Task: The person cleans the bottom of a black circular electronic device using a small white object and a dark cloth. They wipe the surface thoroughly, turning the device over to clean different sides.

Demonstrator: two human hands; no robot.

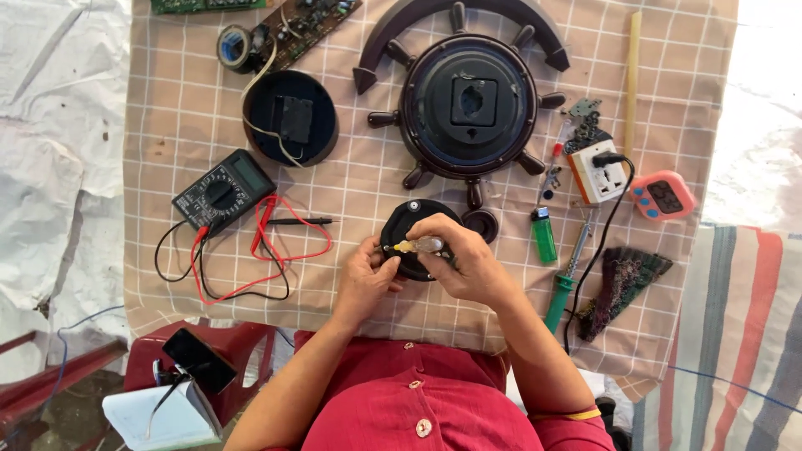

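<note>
Black disc [407,224] gripped by left hand [364,280]; right hand [464,260] closed around clear-handled screwdriver [418,245], tip at disc, above checked cloth [351,192].

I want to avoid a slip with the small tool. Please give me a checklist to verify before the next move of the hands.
1. Left hand steadies the round black part: ok.
2. Right hand grips the small clear-handled screwdriver: ok.
3. Tip seated in a screw: cannot tell, fingers hide it.
4. Multimeter leads lie clear of the hands: ok.
5. Green soldering iron lies apart from the hands: ok.
6. Soldering iron hot or cold: cannot tell.
</note>
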